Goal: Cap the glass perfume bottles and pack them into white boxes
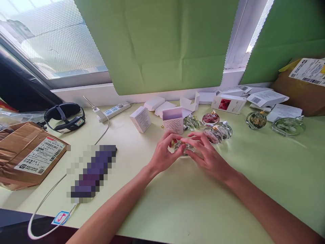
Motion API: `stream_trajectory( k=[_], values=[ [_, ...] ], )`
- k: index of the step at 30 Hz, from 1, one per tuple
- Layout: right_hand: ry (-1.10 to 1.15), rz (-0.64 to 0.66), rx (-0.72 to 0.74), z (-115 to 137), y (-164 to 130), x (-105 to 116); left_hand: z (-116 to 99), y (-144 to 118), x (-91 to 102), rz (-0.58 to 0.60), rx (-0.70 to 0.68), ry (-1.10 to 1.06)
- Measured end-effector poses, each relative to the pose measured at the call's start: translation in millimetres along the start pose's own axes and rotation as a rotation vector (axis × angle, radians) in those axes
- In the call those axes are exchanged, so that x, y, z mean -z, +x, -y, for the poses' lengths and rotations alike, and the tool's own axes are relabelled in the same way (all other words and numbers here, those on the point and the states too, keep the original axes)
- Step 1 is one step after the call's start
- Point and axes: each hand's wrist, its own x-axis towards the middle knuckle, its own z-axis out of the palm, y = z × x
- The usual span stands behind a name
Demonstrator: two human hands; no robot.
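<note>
On the green desk [177,206], the left hand [165,152] and right hand [205,151] are grasping a glass bottle [188,148] near an open box [173,125].

at least seven glass bottles [256,121], two hands [165,152] [209,156], two brown cartons [17,145] [297,93], two blinds [162,44] [286,40], one headset [73,125], one power strip [115,111]

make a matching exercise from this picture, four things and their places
1. clear ridged glass item
2. black padded headset
3. white power strip with blue sockets
4. white paper tag with red mark

A. near edge of the pale green table
B. beyond the brown cardboard box
C. between the left hand and right hand
D. between the headset and the upright white box

Pairs: 1-C, 2-B, 3-D, 4-A
</note>
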Motion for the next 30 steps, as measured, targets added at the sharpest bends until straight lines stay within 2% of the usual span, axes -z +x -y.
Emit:
stream_trajectory(
  k=[9,16,26,30],
  values=[
    [-0.031,0.018,0.008,-1.6,0.7,1.0,4.0,0.5,6.6,0.079,0.004,-0.104],
    [-0.016,0.06,-0.065,-0.8,-1.6,-0.3,6.7,0.9,4.7,0.04,0.01,-0.098],
    [0.002,0.069,-0.05,-2.0,-1.9,-0.6,3.4,0.2,0.1,-0.058,-0.026,-0.029],
    [0.014,0.071,-0.053,-2.5,-1.8,-0.5,6.5,-1.3,-0.4,0.01,-0.012,-0.047]
  ],
)
